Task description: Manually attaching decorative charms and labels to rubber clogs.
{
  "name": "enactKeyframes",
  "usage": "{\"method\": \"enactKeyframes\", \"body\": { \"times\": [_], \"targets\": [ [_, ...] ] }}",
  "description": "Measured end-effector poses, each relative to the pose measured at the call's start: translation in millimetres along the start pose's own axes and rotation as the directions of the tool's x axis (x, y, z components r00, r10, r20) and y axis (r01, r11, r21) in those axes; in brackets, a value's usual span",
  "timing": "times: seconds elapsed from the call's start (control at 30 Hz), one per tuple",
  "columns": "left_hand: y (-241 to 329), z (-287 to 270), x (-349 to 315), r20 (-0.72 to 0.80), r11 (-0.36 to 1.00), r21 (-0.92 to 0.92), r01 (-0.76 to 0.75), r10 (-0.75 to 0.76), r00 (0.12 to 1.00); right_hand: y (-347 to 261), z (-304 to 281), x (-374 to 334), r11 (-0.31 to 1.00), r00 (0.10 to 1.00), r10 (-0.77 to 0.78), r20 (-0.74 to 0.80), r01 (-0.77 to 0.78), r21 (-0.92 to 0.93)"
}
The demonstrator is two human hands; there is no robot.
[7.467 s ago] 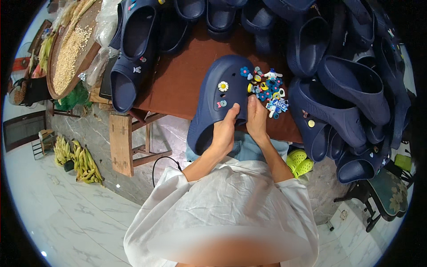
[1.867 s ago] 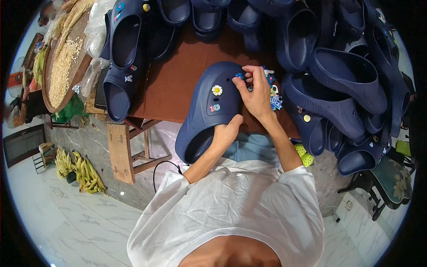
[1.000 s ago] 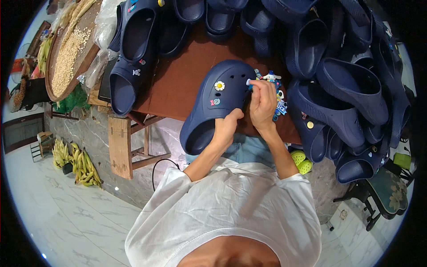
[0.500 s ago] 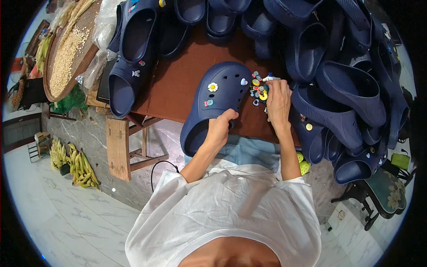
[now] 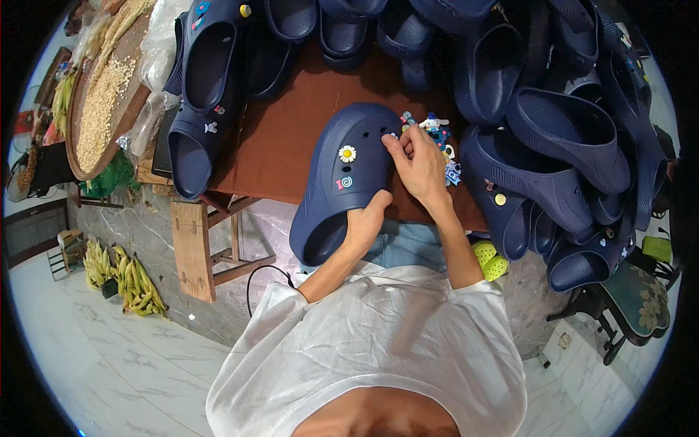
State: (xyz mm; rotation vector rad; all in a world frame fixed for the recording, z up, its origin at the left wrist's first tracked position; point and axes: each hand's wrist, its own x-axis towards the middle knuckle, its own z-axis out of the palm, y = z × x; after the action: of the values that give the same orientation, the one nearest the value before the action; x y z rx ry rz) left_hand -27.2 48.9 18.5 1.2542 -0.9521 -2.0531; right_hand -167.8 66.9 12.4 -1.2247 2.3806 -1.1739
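A navy clog lies toe-away on the brown tabletop. On its upper are a daisy charm and a pink-and-grey candy-shaped charm; several round holes are bare. My left hand grips the clog at its foot opening, fingers inside and thumb on top. Against the upper's right edge, my right hand is pinched, and whatever its fingertips hold is hidden. Just beyond and to the right of that hand is a small heap of colourful charms, partly covered by it.
More navy clogs are piled along the table's right side and back, with others at the left. A wooden stool stands below the table's left edge. Farther left are a round tray of pale kernels and bananas.
My right hand has moved from the charm heap leftward to the clog's right edge, its fingers now pinched. My left hand keeps its hold on the clog.
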Motion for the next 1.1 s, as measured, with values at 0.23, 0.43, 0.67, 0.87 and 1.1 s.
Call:
{"method": "enactKeyframes", "body": {
  "times": [0.23,0.43,0.67,0.87,1.1],
  "targets": [
    [1.3,-1.0,-4.9,0.011,0.998,-0.057,0.026,-0.025,1.000,-4.0,9.1,-0.3,0.962,0.994,-0.107,-0.038,0.093,-0.255],
    [10.0,3.7,-9.2,-0.021,0.998,0.008,0.070,-0.070,0.997,4.8,13.6,0.0,0.902,0.965,-0.244,-0.097,0.189,-0.389],
    [18.6,-0.9,6.0,0.035,0.960,-0.247,0.134,-0.129,0.991,17.7,-6.3,-4.3,0.955,0.967,-0.208,-0.148,0.168,-0.244],
    [17.5,-4.0,10.4,0.094,0.960,-0.231,0.156,-0.137,0.986,12.0,-17.2,-10.6,0.955,0.985,-0.152,-0.084,0.125,-0.269],
    [33.2,-5.9,12.7,0.148,0.951,-0.244,0.188,-0.155,0.977,-16.0,-30.5,-8.4,0.937,0.947,-0.322,0.005,0.320,-0.141]
  ]
}}
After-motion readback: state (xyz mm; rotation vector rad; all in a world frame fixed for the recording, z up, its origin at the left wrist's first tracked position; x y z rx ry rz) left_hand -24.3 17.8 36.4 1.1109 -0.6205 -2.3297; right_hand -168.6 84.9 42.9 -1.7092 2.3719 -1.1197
